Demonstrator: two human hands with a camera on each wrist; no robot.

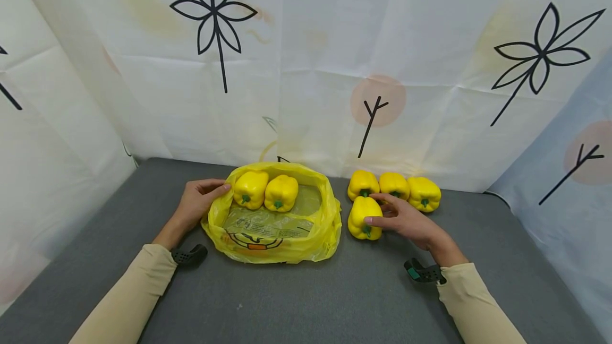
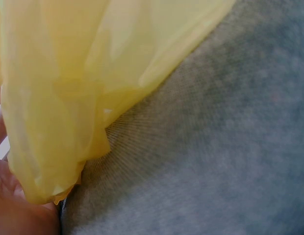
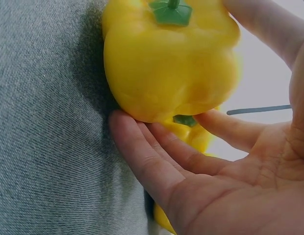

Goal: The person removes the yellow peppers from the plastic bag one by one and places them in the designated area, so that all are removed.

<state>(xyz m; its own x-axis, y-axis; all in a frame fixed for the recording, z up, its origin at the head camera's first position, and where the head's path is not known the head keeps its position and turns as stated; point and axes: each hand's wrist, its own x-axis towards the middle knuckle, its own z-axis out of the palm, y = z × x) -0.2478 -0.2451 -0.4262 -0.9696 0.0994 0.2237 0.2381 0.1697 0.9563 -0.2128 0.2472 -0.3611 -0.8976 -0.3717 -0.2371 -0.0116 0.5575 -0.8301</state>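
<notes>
1. Left sleeve (image 1: 124,296): beige, softly wrinkled cloth over the tabletop's (image 1: 239,312) left front.

2. Left hand (image 1: 196,203): seems to pinch the bag's left rim, though plastic hides some fingertips. A light, steady outward pull should suit it; a hard tug could tear it.

3. Bag (image 1: 301,248): thin, crinkled, translucent yellow plastic, printed in front, mouth upward, near the middle of the tabletop's back edge. Inside at back left sit the left inner pepper (image 1: 251,187) and right inner pepper (image 1: 281,192), glossy and blocky.

4. Front pepper (image 1: 363,215): just right of the bag, lobed and shiny with a green stem; I cannot tell whether it touches the tabletop.

5. Back row (image 1: 393,182): three similar peppers along the back edge, toward its right corner.

6. Right hand (image 1: 415,222): grips the front pepper, thumb and fingers spread round its sides. Slick skin likely favours broad, gentle contact over hard squeezing.
</notes>
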